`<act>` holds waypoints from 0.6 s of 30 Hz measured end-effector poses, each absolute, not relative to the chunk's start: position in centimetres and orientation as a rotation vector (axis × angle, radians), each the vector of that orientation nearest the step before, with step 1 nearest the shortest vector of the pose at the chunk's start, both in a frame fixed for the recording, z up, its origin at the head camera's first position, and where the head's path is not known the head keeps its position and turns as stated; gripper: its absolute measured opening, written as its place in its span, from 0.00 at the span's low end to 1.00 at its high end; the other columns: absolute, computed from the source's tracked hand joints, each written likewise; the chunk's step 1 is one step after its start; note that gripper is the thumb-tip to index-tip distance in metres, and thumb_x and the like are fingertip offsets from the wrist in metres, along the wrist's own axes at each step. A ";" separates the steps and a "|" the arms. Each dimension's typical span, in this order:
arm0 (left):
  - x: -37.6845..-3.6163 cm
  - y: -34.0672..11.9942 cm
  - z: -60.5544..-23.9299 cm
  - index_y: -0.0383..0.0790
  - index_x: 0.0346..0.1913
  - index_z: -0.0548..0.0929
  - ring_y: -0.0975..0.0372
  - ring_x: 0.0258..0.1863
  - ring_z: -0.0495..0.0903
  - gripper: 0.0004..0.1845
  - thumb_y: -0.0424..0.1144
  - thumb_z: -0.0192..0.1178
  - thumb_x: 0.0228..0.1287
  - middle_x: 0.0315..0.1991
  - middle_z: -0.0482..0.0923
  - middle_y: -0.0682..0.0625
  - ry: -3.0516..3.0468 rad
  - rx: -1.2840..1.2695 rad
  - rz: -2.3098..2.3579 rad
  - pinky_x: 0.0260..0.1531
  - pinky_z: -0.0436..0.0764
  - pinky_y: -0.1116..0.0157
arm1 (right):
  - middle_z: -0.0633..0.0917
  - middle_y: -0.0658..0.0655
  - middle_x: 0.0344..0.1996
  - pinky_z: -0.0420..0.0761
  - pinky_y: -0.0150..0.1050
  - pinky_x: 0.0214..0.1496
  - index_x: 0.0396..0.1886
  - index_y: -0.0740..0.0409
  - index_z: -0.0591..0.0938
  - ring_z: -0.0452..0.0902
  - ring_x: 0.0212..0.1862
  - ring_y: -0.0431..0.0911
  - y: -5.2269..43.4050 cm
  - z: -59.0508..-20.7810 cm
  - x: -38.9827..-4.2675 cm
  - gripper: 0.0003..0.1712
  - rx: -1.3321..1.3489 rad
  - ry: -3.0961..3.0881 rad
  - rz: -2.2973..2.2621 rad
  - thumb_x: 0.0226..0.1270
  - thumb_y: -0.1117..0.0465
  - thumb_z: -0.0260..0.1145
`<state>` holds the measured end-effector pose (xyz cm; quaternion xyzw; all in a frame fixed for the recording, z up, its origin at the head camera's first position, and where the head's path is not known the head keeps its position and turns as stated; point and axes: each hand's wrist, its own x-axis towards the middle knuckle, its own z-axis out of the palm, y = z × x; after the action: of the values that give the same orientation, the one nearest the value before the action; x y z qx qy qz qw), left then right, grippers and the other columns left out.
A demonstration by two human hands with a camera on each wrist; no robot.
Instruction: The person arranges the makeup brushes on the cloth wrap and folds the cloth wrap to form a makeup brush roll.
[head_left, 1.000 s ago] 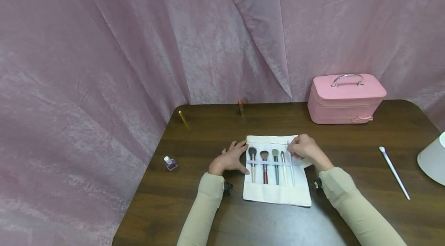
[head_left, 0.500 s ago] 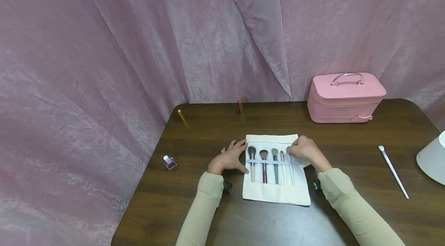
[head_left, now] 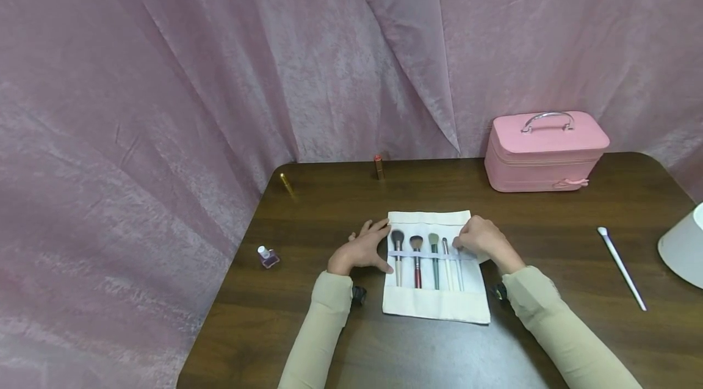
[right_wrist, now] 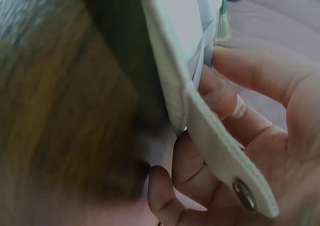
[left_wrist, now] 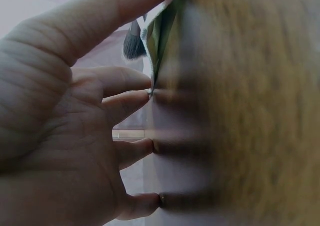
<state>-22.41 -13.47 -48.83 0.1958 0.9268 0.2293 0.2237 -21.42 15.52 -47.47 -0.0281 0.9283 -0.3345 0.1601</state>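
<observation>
- Here, a white cloth brush roll (head_left: 436, 300) lay open flat on the dark wooden bench (head_left: 549, 242), with five makeup brushes (head_left: 417, 261) tucked under its band.
- The left hand (head_left: 362, 250) rested at the roll's left edge, fingers straight and spread, gripping nothing.
- The right hand (head_left: 480, 241) had curled fingers pinching the roll's right edge beside the snap strap (right_wrist: 235, 171).
- A pink vanity case (head_left: 546, 151) stood well apart, behind on the right.

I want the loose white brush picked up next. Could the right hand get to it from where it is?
Probably yes. The right hand rests on the brush roll, and only bare table separates it from the white brush.
</observation>
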 end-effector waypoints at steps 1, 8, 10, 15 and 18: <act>-22.4 -13.5 -48.8 0.42 0.80 0.59 0.49 0.80 0.37 0.54 0.44 0.79 0.53 0.82 0.45 0.53 2.558 0.539 0.635 0.70 0.44 0.34 | 0.82 0.53 0.22 0.69 0.38 0.28 0.21 0.62 0.88 0.70 0.27 0.46 15.5 -47.4 -21.4 0.10 -0.084 2.651 -0.950 0.58 0.61 0.70; -22.4 -13.4 -48.9 0.42 0.80 0.59 0.48 0.80 0.37 0.55 0.44 0.80 0.52 0.82 0.45 0.53 2.560 0.535 0.646 0.70 0.44 0.34 | 0.78 0.49 0.17 0.67 0.37 0.26 0.21 0.62 0.88 0.68 0.25 0.45 15.7 -47.5 -21.4 0.11 -0.105 2.659 -0.977 0.58 0.60 0.72; -22.5 -13.4 -49.0 0.42 0.80 0.59 0.49 0.80 0.38 0.55 0.44 0.80 0.52 0.82 0.45 0.53 2.562 0.537 0.645 0.70 0.44 0.34 | 0.72 0.47 0.14 0.65 0.37 0.26 0.19 0.62 0.87 0.65 0.23 0.44 15.8 -47.5 -21.5 0.14 -0.119 2.662 -1.002 0.61 0.59 0.70; -22.6 -13.4 -49.1 0.42 0.80 0.59 0.49 0.80 0.37 0.55 0.44 0.80 0.52 0.82 0.44 0.54 2.563 0.548 0.630 0.69 0.44 0.34 | 0.72 0.49 0.16 0.65 0.38 0.27 0.20 0.63 0.84 0.65 0.24 0.45 16.2 -47.4 -21.7 0.18 -0.167 2.693 -1.092 0.70 0.59 0.64; -22.6 -13.4 -49.1 0.42 0.80 0.59 0.48 0.80 0.37 0.55 0.44 0.80 0.52 0.82 0.45 0.54 2.561 0.550 0.624 0.69 0.45 0.33 | 0.76 0.51 0.20 0.67 0.39 0.28 0.26 0.65 0.85 0.69 0.26 0.46 16.6 -47.2 -21.7 0.16 -0.209 2.708 -1.165 0.71 0.60 0.63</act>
<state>-22.63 -13.45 -49.10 0.1991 0.9273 0.2259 0.2224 -21.71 16.57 -47.22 -0.0705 0.9123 -0.3925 0.0929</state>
